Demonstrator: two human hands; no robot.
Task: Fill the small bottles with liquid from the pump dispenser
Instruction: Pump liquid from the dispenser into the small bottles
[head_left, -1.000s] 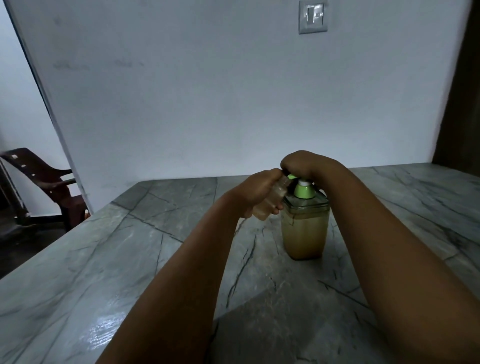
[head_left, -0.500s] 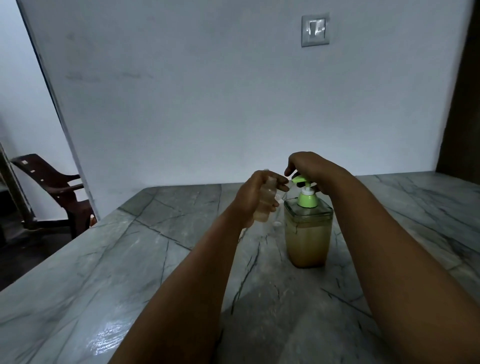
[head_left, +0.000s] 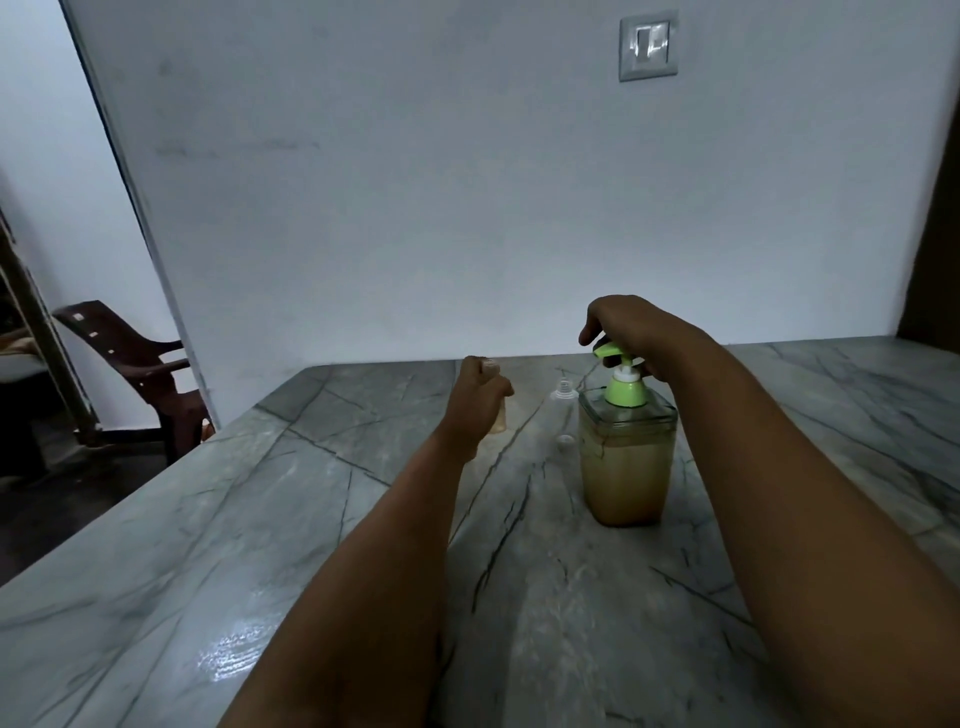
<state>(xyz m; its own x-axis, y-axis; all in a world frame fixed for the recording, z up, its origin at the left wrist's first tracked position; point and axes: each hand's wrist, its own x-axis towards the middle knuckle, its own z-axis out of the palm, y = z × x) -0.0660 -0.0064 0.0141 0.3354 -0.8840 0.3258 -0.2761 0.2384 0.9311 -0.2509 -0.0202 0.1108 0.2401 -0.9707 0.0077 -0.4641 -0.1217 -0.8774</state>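
Observation:
A square clear pump dispenser (head_left: 627, 467) with tan liquid and a green pump head (head_left: 610, 349) stands on the marble table (head_left: 208, 545). My right hand (head_left: 631, 330) rests over the pump head, fingers curled around it. My left hand (head_left: 480, 392) is closed around a small bottle (head_left: 500, 418) of tan liquid, held upright well left of the spout; only its lower edge shows. An empty clear small bottle (head_left: 563, 395) stands behind the dispenser's left side, with a small clear cap (head_left: 564, 441) lying in front of it.
A white wall with a switch plate (head_left: 648, 47) rises right behind the table. A brown plastic chair (head_left: 130, 364) stands on the floor beyond the table's left edge. A dark door frame (head_left: 935, 234) is at the far right.
My left hand has carried the small bottle leftward and down, away from the spout. The pump head has risen back up under my right hand. The empty bottle and cap have come into sight.

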